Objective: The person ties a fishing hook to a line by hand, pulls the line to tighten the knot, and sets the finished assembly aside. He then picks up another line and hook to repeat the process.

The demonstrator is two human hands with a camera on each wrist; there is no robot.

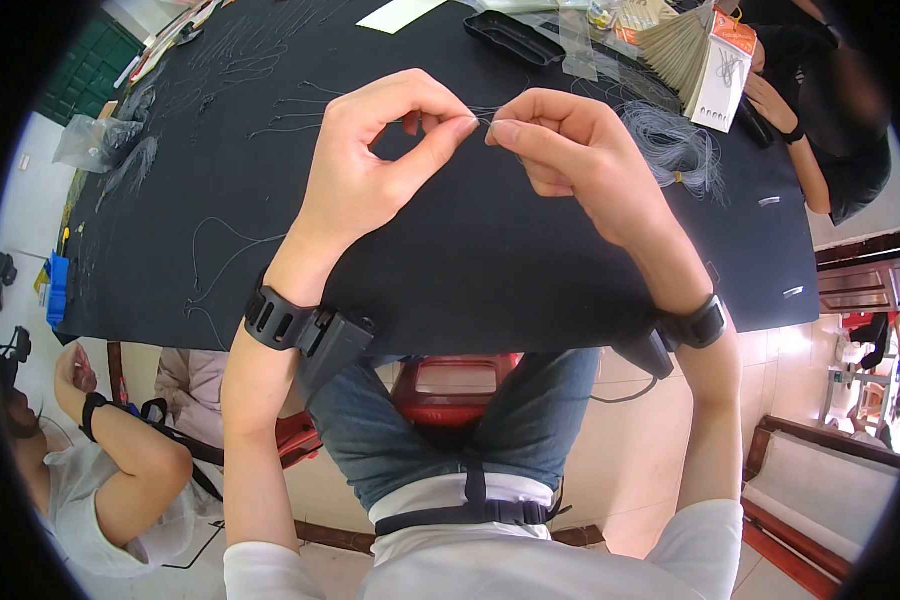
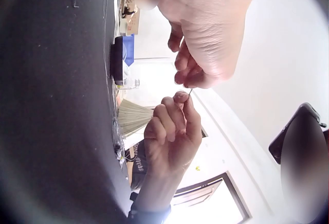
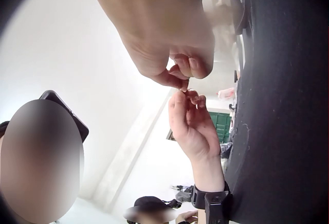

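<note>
Over the black-covered table (image 1: 490, 250), both hands meet fingertip to fingertip. My left hand (image 1: 380, 150) pinches a thin grey cord (image 1: 483, 112) between thumb and index finger. Close by on its right, my right hand (image 1: 570, 140) pinches the same cord, its other fingers curled in. Only a short bit of cord shows between the fingertips; in the left wrist view it is a fine dark line (image 2: 190, 91). Beyond the left wrist, several cord strands (image 1: 290, 115) with small knotted ends stretch leftward over the cloth.
A coiled bundle of grey cord (image 1: 675, 150) lies right of the hands, near a fanned stack of cards (image 1: 685, 60). A black tray (image 1: 513, 38) sits at the back. Loose cords (image 1: 215, 260) lie at left, and another person's hand (image 1: 770, 105) is at far right.
</note>
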